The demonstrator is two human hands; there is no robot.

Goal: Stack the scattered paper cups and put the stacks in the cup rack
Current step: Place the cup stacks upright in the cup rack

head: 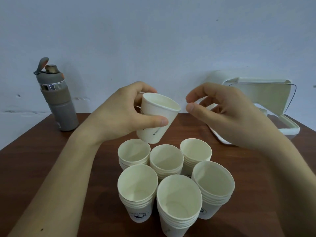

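**Above the desk's centre, one cup held over six stacks**

At mid-frame the left hand (123, 113) curls round a single white paper cup (159, 120), thumb across its smooth wall and fingers behind. The cup is tilted, its rolled rim facing right, and it hangs just above the back-left stack. The right hand (227, 117) hovers just right of that rim and holds nothing. Its fingers are loosely bent, with thumb and forefinger tips close but apart.

Below, six stacks (179, 211) of nested cups stand upright in a tight cluster on the dark wood-grain desk (42, 159). Their rims show as layered rings, and small printed marks show on the front walls.

At the right edge, partly hidden behind the right hand, sits the cup rack (266, 96), glossy off-white plastic with rounded corners and a thin wire loop. At upper left stands a grey cylindrical bottle (58, 100) with a matte sleeve, a chrome band and a flipped-up cap.
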